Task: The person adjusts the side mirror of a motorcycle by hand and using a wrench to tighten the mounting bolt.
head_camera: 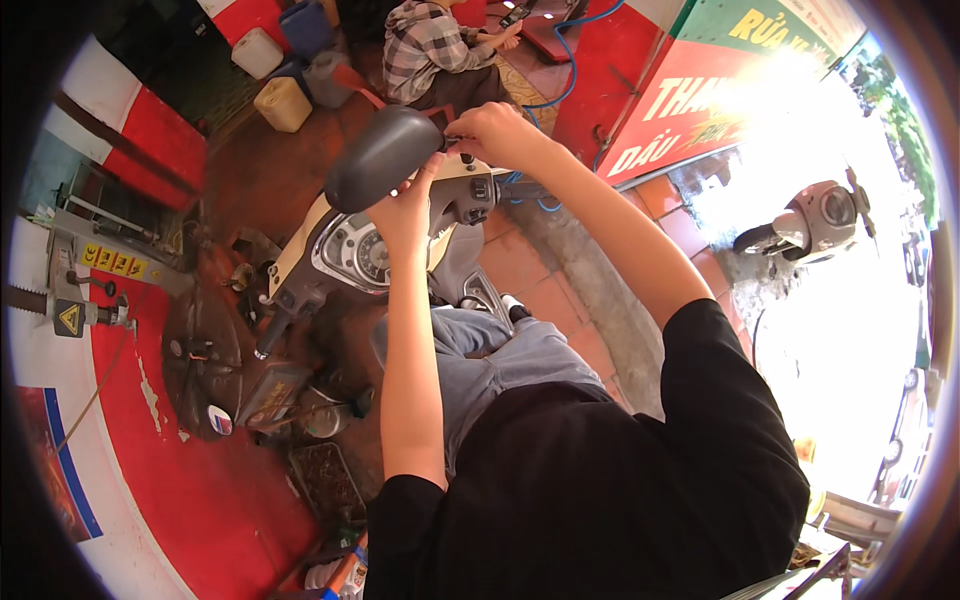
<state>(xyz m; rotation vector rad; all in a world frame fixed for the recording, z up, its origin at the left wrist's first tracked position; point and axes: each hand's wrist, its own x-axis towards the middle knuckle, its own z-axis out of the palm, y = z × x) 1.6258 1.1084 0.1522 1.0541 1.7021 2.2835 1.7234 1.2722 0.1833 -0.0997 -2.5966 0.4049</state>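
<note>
A scooter's black rear-view mirror (pixel 382 161) is turned with the back of its plastic housing towards me, raised above the handlebar. My left hand (pixel 409 206) grips the lower right edge of the housing, thumb up along its side. At the mirror's right end, my right hand (pixel 495 135) pinches the short dark stem; its fingertips partly hide the joint. Below my hands lies the scooter's cream and grey handlebar cover, with a round speedometer (pixel 371 255) half covered by my left wrist. The right-hand switch block (pixel 478 201) shows beneath my right forearm.
A person in a checked shirt (pixel 427 52) sits ahead, holding a phone. Plastic jerrycans (pixel 283 103) stand at the upper left. Another motorbike (pixel 202 360) is close on the left by the red and white wall. A parked scooter (pixel 814 221) stands outside, right.
</note>
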